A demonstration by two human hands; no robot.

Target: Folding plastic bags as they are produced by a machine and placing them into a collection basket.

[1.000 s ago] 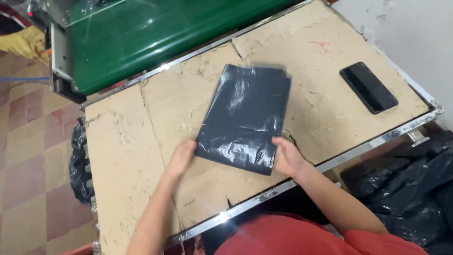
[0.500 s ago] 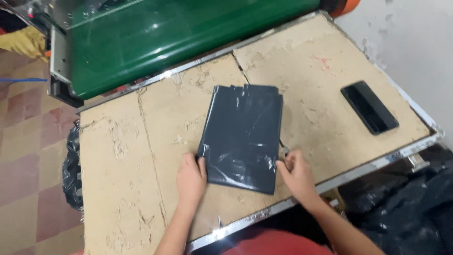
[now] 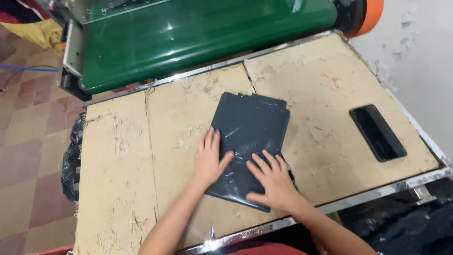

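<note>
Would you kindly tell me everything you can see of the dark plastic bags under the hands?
The plastic bags are a flat stack of dark grey, glossy, slightly wrinkled sheets, their far edges fanned a little. The stack lies tilted on the worn cardboard tabletop, near its front edge. The left hand presses flat on its left side and the right hand on its near right part. A black phone lies apart, to the right.

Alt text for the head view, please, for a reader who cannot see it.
Both hands press flat on a stack of dark plastic bags lying on a worn cardboard-covered table: left hand, right hand. A black phone lies to the right; a green machine stands behind.
</note>
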